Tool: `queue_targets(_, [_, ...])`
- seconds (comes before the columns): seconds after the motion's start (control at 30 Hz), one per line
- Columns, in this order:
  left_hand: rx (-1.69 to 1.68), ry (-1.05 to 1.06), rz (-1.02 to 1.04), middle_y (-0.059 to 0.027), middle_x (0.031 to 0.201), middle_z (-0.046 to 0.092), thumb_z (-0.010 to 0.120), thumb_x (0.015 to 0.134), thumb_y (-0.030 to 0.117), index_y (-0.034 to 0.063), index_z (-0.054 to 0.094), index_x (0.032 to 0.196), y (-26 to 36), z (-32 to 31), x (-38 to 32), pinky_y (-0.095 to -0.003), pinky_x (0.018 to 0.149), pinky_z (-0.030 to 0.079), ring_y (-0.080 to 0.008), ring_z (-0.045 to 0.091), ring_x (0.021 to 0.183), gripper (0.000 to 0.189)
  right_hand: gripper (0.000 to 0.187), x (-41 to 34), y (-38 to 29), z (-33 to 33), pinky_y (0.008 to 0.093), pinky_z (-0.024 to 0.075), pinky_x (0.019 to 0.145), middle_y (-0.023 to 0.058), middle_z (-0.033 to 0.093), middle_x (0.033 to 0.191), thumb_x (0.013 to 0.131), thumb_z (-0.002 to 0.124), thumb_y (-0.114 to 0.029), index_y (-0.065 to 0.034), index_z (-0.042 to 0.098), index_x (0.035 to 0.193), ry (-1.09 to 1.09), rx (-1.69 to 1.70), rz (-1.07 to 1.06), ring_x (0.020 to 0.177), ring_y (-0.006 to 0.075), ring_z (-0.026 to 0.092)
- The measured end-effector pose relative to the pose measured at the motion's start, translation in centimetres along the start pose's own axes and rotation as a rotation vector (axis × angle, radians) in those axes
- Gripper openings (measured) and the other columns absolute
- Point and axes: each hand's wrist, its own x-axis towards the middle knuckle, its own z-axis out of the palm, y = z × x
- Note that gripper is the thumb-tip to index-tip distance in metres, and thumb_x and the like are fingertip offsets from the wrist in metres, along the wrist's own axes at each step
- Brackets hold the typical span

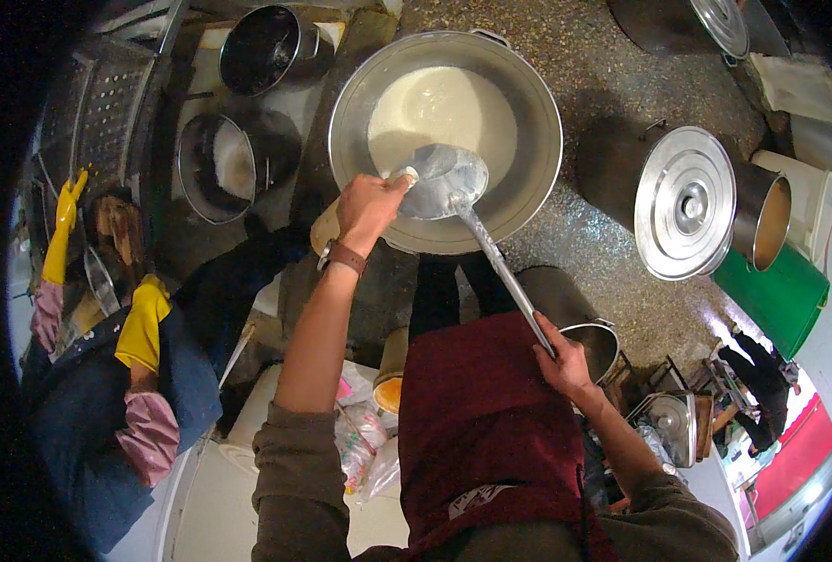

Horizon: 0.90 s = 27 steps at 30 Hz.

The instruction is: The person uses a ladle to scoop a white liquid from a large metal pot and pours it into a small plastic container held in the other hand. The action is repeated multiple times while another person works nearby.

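A wide metal pot (446, 242) with pale creamy liquid (451, 105) inside stands before me. Over its near side I hold a large metal ladle (444, 186), its bowl coated in whitish residue. My right hand (563, 358) is closed around the end of the long handle. At the left rim of the bowl is my left hand (370, 211), with a watch on the wrist. Its fingers are curled around a small whitish thing (407, 174), too unclear to name, which is against or very near the ladle's edge.
Left of me, a person (121, 407) in yellow gloves works near two dark pots (215, 168). To the right are a lidded pot (686, 204), a metal pot with brownish contents (770, 221) and a green container (774, 295). Another open pot (591, 344) stands near my right hand.
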Motion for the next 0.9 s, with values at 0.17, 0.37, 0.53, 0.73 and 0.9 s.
queue_targets(0.17, [-0.303, 0.12, 0.019, -0.004, 0.056, 0.06, 0.08, 0.094, 0.046, -0.0002, 0.064, 0.061, -2.7, -2.2, -4.6, -0.0319, 0.057, 0.044, -0.0127, 0.056, 0.055, 0.059, 0.065, 2.0, -1.5, 0.9, 0.0472, 0.061, 0.093, 0.026, 0.069, 0.132, 0.095, 0.07, -0.005, -0.0152, 0.052, 0.157, 0.062, 0.006, -0.041, 0.114, 0.0447, 0.071])
queue_targets(0.37, [-0.685, 0.201, 0.223, 0.0014, 0.059, 0.059, 0.073, 0.103, 0.033, 0.0018, 0.061, 0.061, -6.4, -3.0, -11.8, -0.0264, 0.055, 0.038, -0.006, 0.05, 0.056, 0.053, 0.064, 9.7, -3.7, 4.2, 0.0454, 0.0598, 0.093, 0.0259, 0.069, 0.132, 0.096, 0.068, -0.004, -0.0159, 0.052, 0.157, 0.182, -0.009, -0.087, 0.115, 0.0438, 0.071])
queue_targets(0.53, [-0.695, 0.219, 0.162, -0.0005, 0.064, 0.064, 0.07, 0.104, 0.023, 0.0026, 0.065, 0.069, -7.0, -1.7, -16.1, -0.0241, 0.06, 0.045, -0.0062, 0.057, 0.061, 0.042, 0.061, 18.7, -4.9, 6.2, 0.046, 0.0561, 0.102, 0.0246, 0.068, 0.136, 0.096, 0.067, -0.01, -0.0152, 0.053, 0.156, 0.151, -0.077, 0.097, 0.124, 0.0436, 0.066])
queue_targets(0.73, [-0.928, 0.174, 0.158, -0.0008, 0.069, 0.066, 0.069, 0.105, 0.017, 0.0006, 0.067, 0.073, -7.2, 0.8, -18.1, -0.0242, 0.061, 0.047, -0.0068, 0.059, 0.063, 0.036, 0.061, 28.4, -2.6, 8.7, 0.0472, 0.0541, 0.105, 0.0283, 0.069, 0.132, 0.095, 0.065, -0.015, -0.0144, 0.054, 0.155, 0.216, -0.121, 0.0, 0.126, 0.0427, 0.066])
queue_targets(0.9, [-0.946, 0.152, 0.082, -0.0013, 0.069, 0.065, 0.07, 0.104, 0.016, -0.0009, 0.067, 0.074, -7.8, 2.6, -18.7, -0.0247, 0.061, 0.047, -0.0073, 0.059, 0.063, 0.035, 0.054, 34.2, -2.4, 8.0, 0.0537, 0.0589, 0.086, 0.0306, 0.074, 0.102, 0.091, 0.062, -0.014, -0.0109, 0.061, 0.145, 0.094, -0.255, -0.066, 0.097, 0.0489, 0.072])
